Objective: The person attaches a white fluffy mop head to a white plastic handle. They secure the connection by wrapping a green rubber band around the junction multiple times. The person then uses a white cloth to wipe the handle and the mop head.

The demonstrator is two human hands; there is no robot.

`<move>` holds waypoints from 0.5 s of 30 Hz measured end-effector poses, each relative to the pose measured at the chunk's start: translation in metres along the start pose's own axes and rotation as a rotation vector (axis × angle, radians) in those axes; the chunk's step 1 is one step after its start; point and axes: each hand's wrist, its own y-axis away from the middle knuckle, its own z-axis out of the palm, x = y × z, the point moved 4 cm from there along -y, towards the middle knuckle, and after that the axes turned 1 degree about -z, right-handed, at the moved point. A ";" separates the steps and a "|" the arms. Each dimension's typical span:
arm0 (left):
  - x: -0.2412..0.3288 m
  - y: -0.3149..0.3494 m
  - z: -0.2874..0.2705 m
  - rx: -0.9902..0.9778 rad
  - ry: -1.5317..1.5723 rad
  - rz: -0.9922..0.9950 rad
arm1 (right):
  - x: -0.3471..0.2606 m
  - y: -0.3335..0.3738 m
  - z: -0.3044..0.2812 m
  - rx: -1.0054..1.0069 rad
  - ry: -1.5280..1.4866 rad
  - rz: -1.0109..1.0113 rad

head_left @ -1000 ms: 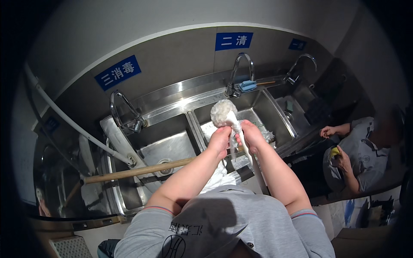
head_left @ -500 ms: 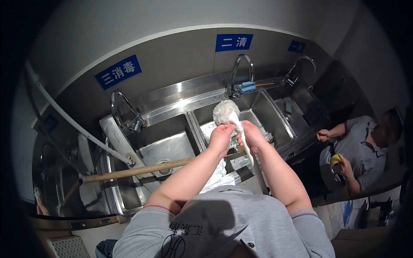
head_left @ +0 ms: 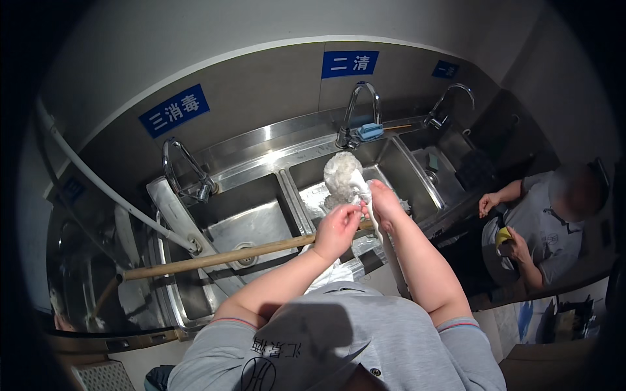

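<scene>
A fluffy grey-white bundle [head_left: 342, 173] stands up in front of me over the middle sink, with white cloth [head_left: 360, 185] wound about its lower end. My right hand [head_left: 386, 203] is closed round the cloth at the bundle's neck. Just below it, my left hand [head_left: 338, 229] is curled, its fingertips pinching at the white strip [head_left: 375, 225] that trails down towards my shirt. The exact grip of the left fingers is partly hidden. Beneath my hands a wooden pole [head_left: 218, 259] lies slantwise across the sinks.
Three steel sinks stand in a row: left [head_left: 251, 221], middle [head_left: 391, 171] and right [head_left: 450, 159], each with a curved tap. A blue brush [head_left: 371, 132] lies on the back ledge. At right, a person [head_left: 535, 228] holds something yellow. A white pipe [head_left: 117, 195] runs down at left.
My left hand has dropped lower, away from the bundle's neck. The right hand remains there. White cloth now covers more of the bundle's lower right side.
</scene>
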 end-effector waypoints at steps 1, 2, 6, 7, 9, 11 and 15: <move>0.008 -0.004 -0.005 0.070 -0.047 0.106 | 0.000 0.002 0.002 -0.023 0.005 0.000; 0.008 -0.010 -0.006 0.054 -0.115 0.098 | 0.002 0.002 0.004 -0.026 0.002 0.013; 0.000 -0.031 -0.007 0.030 -0.386 0.051 | 0.007 0.001 0.007 -0.045 0.013 0.026; -0.005 -0.030 -0.005 0.037 -0.367 0.012 | 0.007 0.001 0.006 -0.047 0.014 0.020; -0.011 -0.027 -0.003 0.046 -0.328 -0.067 | 0.006 0.002 0.009 -0.065 0.012 0.014; -0.016 -0.028 -0.002 0.050 -0.309 -0.032 | 0.002 0.006 0.012 -0.071 0.021 0.026; -0.008 -0.031 -0.008 0.065 -0.435 0.184 | 0.005 0.004 0.008 -0.065 0.010 0.052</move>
